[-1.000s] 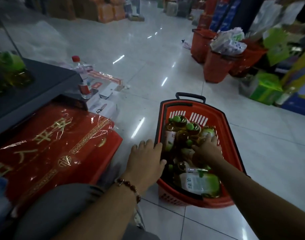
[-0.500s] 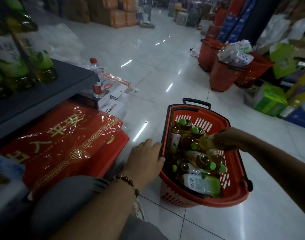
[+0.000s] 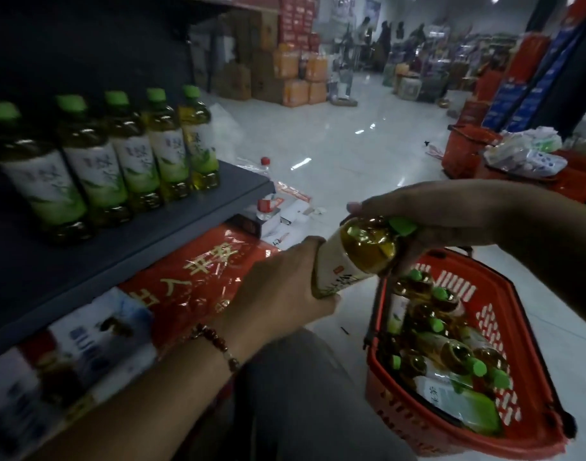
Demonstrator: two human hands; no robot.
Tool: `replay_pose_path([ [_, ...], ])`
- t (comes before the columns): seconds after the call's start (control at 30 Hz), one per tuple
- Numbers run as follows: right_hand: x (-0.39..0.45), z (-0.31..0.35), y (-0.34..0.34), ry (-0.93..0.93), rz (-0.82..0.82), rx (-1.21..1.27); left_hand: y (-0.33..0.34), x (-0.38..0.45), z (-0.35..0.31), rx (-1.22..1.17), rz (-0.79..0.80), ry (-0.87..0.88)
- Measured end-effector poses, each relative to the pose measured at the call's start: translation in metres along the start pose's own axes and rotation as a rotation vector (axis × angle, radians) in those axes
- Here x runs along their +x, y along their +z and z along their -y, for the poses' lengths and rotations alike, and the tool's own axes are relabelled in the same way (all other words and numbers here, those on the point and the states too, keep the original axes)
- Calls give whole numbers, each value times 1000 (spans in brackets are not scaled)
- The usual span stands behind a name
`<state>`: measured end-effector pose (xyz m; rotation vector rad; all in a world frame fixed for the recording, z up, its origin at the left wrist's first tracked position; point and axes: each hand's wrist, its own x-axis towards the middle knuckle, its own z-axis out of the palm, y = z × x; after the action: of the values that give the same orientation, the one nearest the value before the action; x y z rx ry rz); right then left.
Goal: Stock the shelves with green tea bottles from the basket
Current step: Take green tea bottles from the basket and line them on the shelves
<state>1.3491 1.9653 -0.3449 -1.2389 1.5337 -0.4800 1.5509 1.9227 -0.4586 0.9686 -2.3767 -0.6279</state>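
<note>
**A:** What did the shop look like around the person?

**B:** A dim aisle with a glossy tiled floor (image 3: 335, 154) and stacked cartons at the far end. At the left, the dark shelf (image 3: 125, 234) carried a row of green tea bottles (image 3: 125, 151), upright with labels facing out, presumably so shoppers could read them. Open shelf lay in front of the row, near its edge.

**A:** And the hands?

**B:** The left hand (image 3: 278, 291) had its fingers curled round the lower, labelled end of a held bottle (image 3: 354, 257). The right hand (image 3: 428, 217) pinched the same bottle at its green cap end. It lay tilted between them, above the floor and just left of the basket (image 3: 484, 331). That looked like a handover, so the hand nearer the shelf could place it.

**A:** How much remained?

**B:** Plenty, judging by the basket on the floor at the right: several more bottles (image 3: 444, 357) lay jumbled on their sides inside.
</note>
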Motion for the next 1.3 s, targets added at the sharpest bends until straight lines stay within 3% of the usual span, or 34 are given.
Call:
replay_pose_path([
  [0.17, 48, 50, 74, -343, 165, 18, -67, -48, 52, -222, -297, -275],
  [0.33, 109, 39, 193, -575, 301, -53, -108, -92, 98, -514, -593, -525],
  [0.5, 154, 54, 277, -805, 62, 44, -137, -122, 132, -568, -791, -608],
  [0.73, 197, 84, 307, -809, 82, 108, -168, -146, 169, -560, -740, -606],
  [0.93, 233, 91, 322, -791, -17, 147, -175, -139, 188, -531, -838, -586],
  [1.07, 252, 99, 330, -848, -56, 85, -175, -130, 203, -387, -892, -601],
  [1.3, 272, 107, 330, -886, -58, 30, -180, -119, 228, -142, -847, -623],
])
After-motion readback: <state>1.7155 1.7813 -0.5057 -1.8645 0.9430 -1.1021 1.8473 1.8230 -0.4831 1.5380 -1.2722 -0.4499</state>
